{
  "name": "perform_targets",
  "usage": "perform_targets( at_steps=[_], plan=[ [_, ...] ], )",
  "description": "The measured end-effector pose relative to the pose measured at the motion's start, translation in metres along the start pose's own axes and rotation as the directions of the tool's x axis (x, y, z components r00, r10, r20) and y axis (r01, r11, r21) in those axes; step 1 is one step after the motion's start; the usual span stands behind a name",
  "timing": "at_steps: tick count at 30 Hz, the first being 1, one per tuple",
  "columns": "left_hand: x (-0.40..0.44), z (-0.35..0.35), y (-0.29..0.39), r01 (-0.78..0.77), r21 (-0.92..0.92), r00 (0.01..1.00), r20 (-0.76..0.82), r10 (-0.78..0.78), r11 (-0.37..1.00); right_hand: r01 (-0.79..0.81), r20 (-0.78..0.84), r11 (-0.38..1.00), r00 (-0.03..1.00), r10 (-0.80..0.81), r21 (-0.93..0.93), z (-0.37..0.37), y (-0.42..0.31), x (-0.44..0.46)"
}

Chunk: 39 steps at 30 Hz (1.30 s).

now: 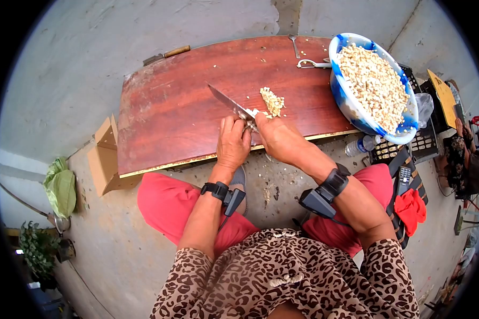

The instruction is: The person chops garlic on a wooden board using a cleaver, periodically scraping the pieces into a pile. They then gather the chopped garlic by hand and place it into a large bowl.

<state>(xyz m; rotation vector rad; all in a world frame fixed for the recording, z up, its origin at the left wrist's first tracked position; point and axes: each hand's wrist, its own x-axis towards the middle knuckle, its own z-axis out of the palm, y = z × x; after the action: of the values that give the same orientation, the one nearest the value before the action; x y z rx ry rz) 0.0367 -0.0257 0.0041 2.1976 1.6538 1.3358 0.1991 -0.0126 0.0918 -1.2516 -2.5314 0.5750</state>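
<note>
My right hand [280, 139] is closed around the handle of a knife [228, 99], whose broad blade points away to the upper left over the reddish wooden table [170, 106]. My left hand [233, 142] is beside the blade near the table's front edge, its fingers curled over small pale food pieces [252, 125]. Those pieces are partly hidden by my fingers and the blade. Just beyond the knife lies a small pile of chopped pale-yellow bits [272, 102].
On the right, a blue-and-white basin [346, 106] full of chopped pieces [372, 82] stands tilted. A peeler [314, 64], a spoon [295, 46] and a wooden-handled tool [167, 55] lie along the far edge. A plastic bottle [360, 145] and cardboard box [104, 159] flank the table.
</note>
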Motion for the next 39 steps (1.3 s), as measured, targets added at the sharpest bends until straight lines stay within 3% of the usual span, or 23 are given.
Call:
perform_targets(
  at_steps=[3,12,18,21,24,30,33,39],
  plan=[
    [0.0,-0.001,-0.001,-0.033,0.002,0.999,0.005,0.033,0.999,0.071,-0.117,0.997,0.991,-0.069,0.013,0.016,0.01,0.002],
    [0.0,-0.014,0.015,-0.011,0.089,0.999,-0.037,0.014,0.996,0.098,-0.144,0.994,0.985,-0.091,0.042,0.022,0.015,0.0],
    [-0.009,-0.007,0.001,-0.011,0.044,0.999,0.036,0.01,0.999,0.084,-0.123,0.997,0.989,-0.082,0.003,0.02,0.011,-0.001],
    [-0.007,-0.007,0.001,-0.025,0.049,1.0,0.014,0.024,0.999,0.018,0.014,1.0,1.0,-0.018,0.0,0.007,0.004,-0.003],
    [-0.006,-0.004,0.004,-0.022,0.037,0.998,-0.059,0.024,0.999,0.018,0.01,1.0,1.0,-0.018,0.005,0.007,0.003,-0.004],
    [-0.006,-0.003,-0.002,-0.044,0.055,0.999,0.024,0.043,0.998,0.058,-0.004,0.998,0.998,-0.058,-0.012,0.01,0.005,-0.003],
    [-0.006,-0.003,-0.001,-0.041,0.045,0.999,0.029,0.04,0.998,0.135,-0.13,0.991,0.982,-0.135,-0.003,0.018,0.01,-0.004],
    [-0.007,-0.002,-0.001,-0.045,0.055,0.999,0.011,0.044,0.997,0.025,-0.039,0.999,0.999,-0.026,-0.021,-0.006,-0.006,-0.004]
  ],
)
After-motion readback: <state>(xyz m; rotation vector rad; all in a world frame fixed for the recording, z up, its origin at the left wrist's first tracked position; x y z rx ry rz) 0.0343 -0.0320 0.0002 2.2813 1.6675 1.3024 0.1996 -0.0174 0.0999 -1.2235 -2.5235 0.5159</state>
